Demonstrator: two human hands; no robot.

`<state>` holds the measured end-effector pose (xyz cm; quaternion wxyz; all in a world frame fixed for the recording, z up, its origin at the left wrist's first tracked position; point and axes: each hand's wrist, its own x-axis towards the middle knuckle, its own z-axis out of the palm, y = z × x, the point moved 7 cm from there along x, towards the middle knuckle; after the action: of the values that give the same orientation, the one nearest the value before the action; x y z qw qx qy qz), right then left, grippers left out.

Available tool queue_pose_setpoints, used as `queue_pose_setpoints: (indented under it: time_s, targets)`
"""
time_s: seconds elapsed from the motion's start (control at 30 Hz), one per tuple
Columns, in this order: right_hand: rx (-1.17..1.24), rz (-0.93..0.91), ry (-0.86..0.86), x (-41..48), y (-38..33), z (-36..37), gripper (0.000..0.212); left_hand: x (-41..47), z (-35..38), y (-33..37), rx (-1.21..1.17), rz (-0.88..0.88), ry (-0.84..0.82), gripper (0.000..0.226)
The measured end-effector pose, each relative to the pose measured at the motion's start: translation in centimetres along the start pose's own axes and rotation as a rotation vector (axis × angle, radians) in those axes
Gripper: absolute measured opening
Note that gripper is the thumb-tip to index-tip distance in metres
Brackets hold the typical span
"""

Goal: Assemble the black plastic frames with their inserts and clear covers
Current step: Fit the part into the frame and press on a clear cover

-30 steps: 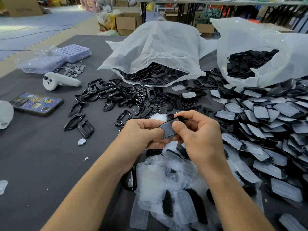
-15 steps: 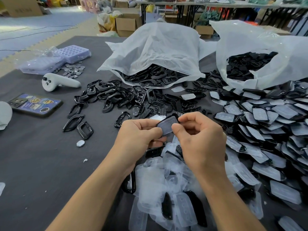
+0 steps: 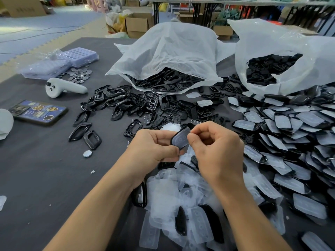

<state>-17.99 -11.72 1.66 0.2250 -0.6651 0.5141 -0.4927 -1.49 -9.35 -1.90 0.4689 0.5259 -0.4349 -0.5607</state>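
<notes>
Both hands meet on one black frame [image 3: 172, 141], which sits between them, touching each. I see my left hand [image 3: 155, 147] curled round its near, lower end, while my right hand [image 3: 215, 147] pinches the far upper edge, over the clear cover [image 3: 182, 136]. Its long axis slants up and away from the left thumb toward the right fingertips. Seating the cover, I judge, falls to the right hand; finished pieces [image 3: 282, 122] lie beyond that hand, rightward.

Left fingers [image 3: 163, 140] hide part of the frame [image 3: 180, 139] — the right-edge bag [image 3: 282, 42] is cropped.
</notes>
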Motion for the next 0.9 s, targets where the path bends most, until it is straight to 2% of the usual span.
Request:
queue_pose_setpoints:
  time_s: [0.13, 0.27, 0.37, 0.47, 0.9]
  targets:
    - [0.044, 0.045, 0.026, 0.0, 0.3, -0.2, 0.013, -0.1, 0.0, 0.0, -0.003, -0.025, -0.020, 0.033]
    - [0.131, 0.128, -0.072, 0.2, 1.1, 0.5, 0.011, -0.1, -0.1, 0.0, -0.012, -0.037, -0.024, 0.033]
    - [0.200, 0.169, -0.082, 0.3, 1.5, 0.7, 0.011, 0.0, 0.1, -0.2, -0.009, -0.039, -0.002, 0.025]
    - [0.206, 0.173, -0.078, 0.3, 1.6, 0.7, 0.013, 0.1, 0.1, -0.3, -0.003, -0.046, 0.024, 0.019]
    - [0.172, 0.195, -0.098, 0.1, 1.7, 1.1, 0.020, 0.0, 0.2, -0.3, 0.034, -0.033, 0.066, 0.026]
